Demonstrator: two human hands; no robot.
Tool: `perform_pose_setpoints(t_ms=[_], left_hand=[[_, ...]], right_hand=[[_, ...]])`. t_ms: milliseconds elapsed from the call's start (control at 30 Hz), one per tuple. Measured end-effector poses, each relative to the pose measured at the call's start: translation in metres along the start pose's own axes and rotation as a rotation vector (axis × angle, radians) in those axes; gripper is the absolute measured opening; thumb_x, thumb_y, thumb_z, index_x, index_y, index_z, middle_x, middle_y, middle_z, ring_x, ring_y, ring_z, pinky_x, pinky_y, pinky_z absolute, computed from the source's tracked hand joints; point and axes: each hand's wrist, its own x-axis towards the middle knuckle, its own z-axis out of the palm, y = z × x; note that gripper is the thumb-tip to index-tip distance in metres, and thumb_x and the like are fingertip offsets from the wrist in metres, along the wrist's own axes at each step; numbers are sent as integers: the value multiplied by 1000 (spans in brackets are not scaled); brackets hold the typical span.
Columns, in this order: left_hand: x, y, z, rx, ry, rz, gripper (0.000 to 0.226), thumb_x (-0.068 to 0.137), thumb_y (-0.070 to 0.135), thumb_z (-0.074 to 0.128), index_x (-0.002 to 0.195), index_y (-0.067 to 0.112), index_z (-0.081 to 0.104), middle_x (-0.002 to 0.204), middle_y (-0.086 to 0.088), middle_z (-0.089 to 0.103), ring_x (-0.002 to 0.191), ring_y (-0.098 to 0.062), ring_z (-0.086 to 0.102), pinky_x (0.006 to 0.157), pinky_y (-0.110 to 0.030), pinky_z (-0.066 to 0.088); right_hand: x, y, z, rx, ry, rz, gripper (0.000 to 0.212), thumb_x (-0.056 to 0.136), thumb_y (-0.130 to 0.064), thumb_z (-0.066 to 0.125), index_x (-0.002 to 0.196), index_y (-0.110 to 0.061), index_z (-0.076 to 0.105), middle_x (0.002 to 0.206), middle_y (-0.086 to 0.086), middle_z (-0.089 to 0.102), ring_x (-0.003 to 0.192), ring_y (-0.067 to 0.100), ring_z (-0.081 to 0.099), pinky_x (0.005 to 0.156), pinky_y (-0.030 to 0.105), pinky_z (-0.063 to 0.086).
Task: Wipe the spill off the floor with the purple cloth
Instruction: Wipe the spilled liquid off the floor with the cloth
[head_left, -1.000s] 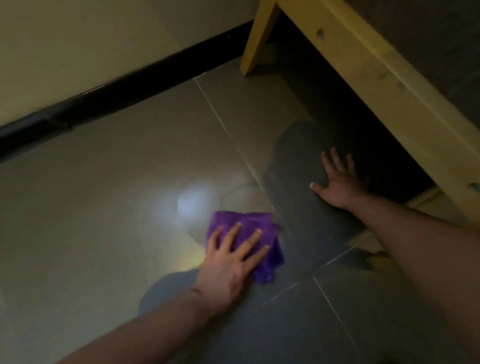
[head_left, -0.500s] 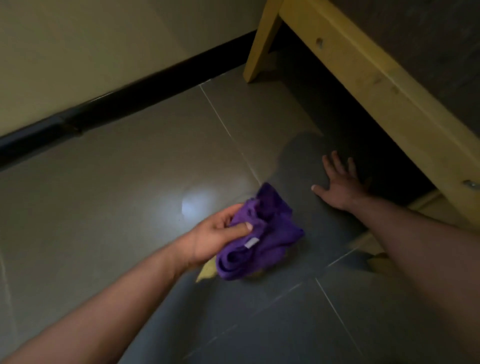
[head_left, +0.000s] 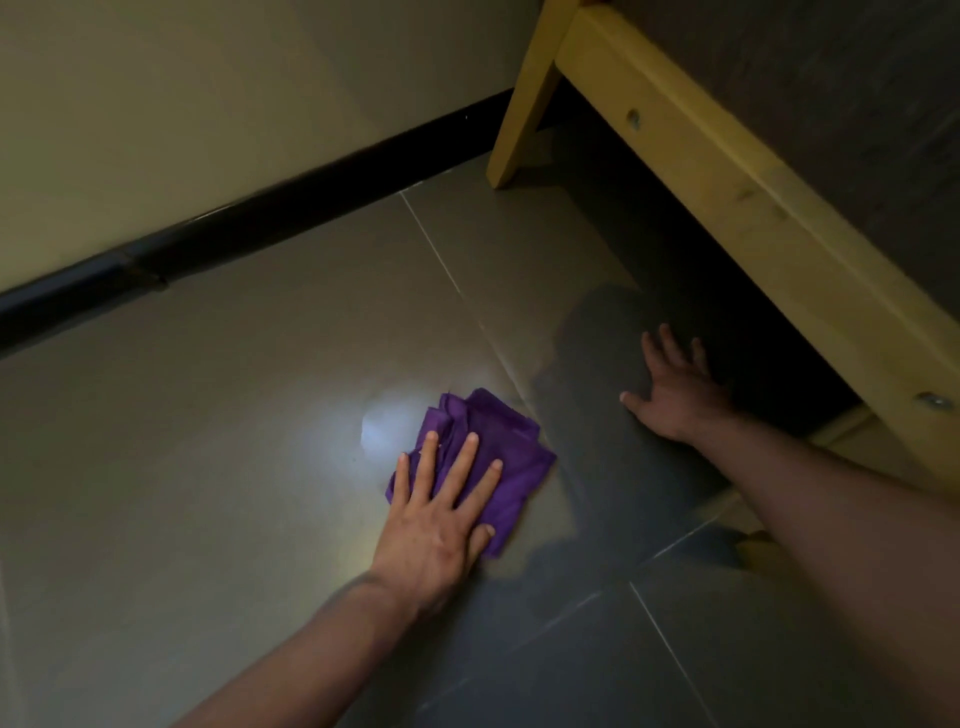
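Note:
The purple cloth (head_left: 491, 447) lies bunched on the grey tiled floor, just right of a bright wet-looking glare patch (head_left: 387, 426). My left hand (head_left: 441, 514) presses flat on the cloth's near left part with fingers spread. A faint damp edge of the spill (head_left: 561, 499) shows to the cloth's right. My right hand (head_left: 672, 395) rests flat on the floor in shadow, fingers spread, apart from the cloth.
A yellow wooden bed frame (head_left: 753, 208) runs along the right, its leg (head_left: 524, 98) standing near the wall. A black skirting board (head_left: 249, 223) lines the cream wall at the back. Dark space lies under the frame.
Half a second ago my left hand held the cloth bunched above the floor. Now the cloth is back down on the floor with my palm pressed flat on it. My right hand stayed put.

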Motion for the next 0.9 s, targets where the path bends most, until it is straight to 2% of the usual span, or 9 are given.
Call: perform_pose_setpoints(t_ms=[133,233,300,367,433,533,600,733,900], left_hand=[[19,20,-16,-332,29,-50,76,99,44,42,161,31,1,168,3,-16,153,-32,-24,125,-47,-11],[32,4,-41,-941,168,-113,71,84,15,51,153,18,35,167,-2,23,156,-21,18,128,-37,14],[33,-33,-51,-746,215,-121,66,82,18,52,147,18,44,159,-5,39,147,-25,38,123,-37,28],[29,-77,-62,-272,52,-197,78,86,42,59,156,30,27,167,-5,21,151,-39,25,120,-52,27],[28,-122,-70,-76,-184,-368,96,80,63,64,157,44,10,171,1,-5,153,-44,7,115,-68,22],[37,-174,-66,-103,-324,-450,125,56,76,67,152,55,-10,168,2,-21,152,-50,0,114,-72,25],[41,-188,-56,-101,-333,-404,132,43,82,58,147,57,-20,167,-2,-26,150,-54,1,115,-69,25],[40,-191,-48,-91,-344,-363,130,62,73,72,149,53,-23,165,-2,-32,149,-58,-3,118,-68,20],[42,-177,-67,-151,-405,-425,128,71,58,81,151,54,-18,162,8,-37,148,-57,-17,118,-69,19]], right_hand=[[-56,-60,14,-32,284,-334,72,92,-46,48,158,-28,25,171,-2,7,155,30,13,116,59,30],[-108,-120,52,84,290,-528,76,84,-44,41,158,-28,27,169,-3,19,151,28,26,115,54,33],[-119,-140,77,39,174,-546,80,84,-54,40,159,-29,23,170,-6,14,154,33,18,119,60,24],[-117,-143,97,-93,148,-565,79,84,-62,42,155,-29,35,170,-7,15,155,40,13,117,69,18],[-115,-141,102,-134,156,-554,78,84,-60,46,155,-30,36,170,-7,14,155,39,12,117,69,19],[-111,-129,95,-71,175,-536,82,88,-54,45,161,-34,13,171,-5,-5,157,23,3,124,57,13],[-103,-119,87,-121,190,-534,77,88,-56,43,159,-39,17,171,-7,-3,157,22,6,122,58,12],[-56,-112,69,-257,167,-537,70,89,-66,36,155,-46,26,170,-13,8,157,32,7,115,74,4],[-18,-153,46,-93,283,-247,72,90,-60,42,157,-39,25,171,-5,10,156,37,7,118,69,9]])
